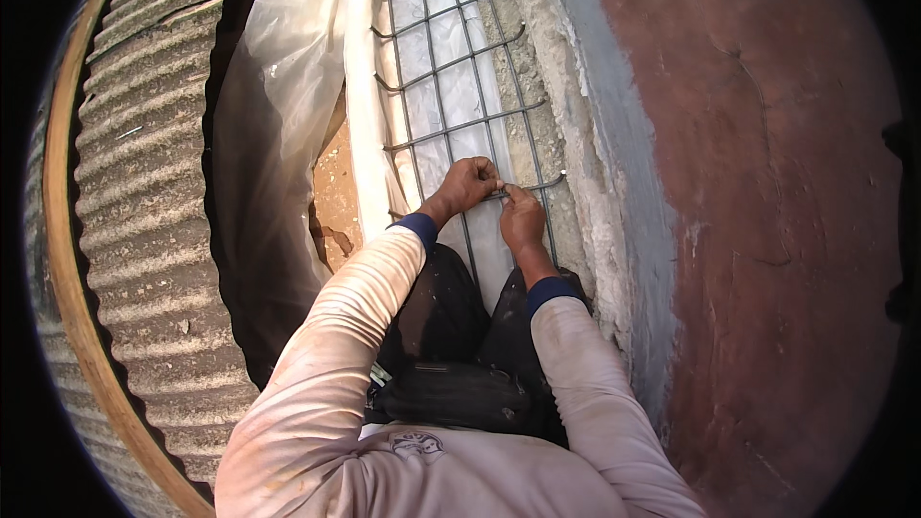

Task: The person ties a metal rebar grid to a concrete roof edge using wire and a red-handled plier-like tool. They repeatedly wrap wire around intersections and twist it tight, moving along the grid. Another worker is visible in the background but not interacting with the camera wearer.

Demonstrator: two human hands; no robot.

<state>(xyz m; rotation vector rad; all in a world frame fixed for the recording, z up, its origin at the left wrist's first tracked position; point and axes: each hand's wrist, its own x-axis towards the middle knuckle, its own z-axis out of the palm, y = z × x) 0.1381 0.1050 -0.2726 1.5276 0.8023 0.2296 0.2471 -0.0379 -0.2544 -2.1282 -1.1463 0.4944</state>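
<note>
A grid of dark steel rebar runs away from me over white plastic sheeting. My left hand and my right hand meet at a crossing of its bars, just in front of my knees. The left fingers are pinched together, their tips close to those of the right. The right thumb and forefinger are also closed at the same spot. Whatever lies between the fingertips is too small to make out. Several crossbars have ends hooked up on the left side.
Corrugated roofing with a wooden batten lies to the left. Clear plastic sheet drapes beside a pale board edge. To the right, a rough concrete edge borders a reddish wall.
</note>
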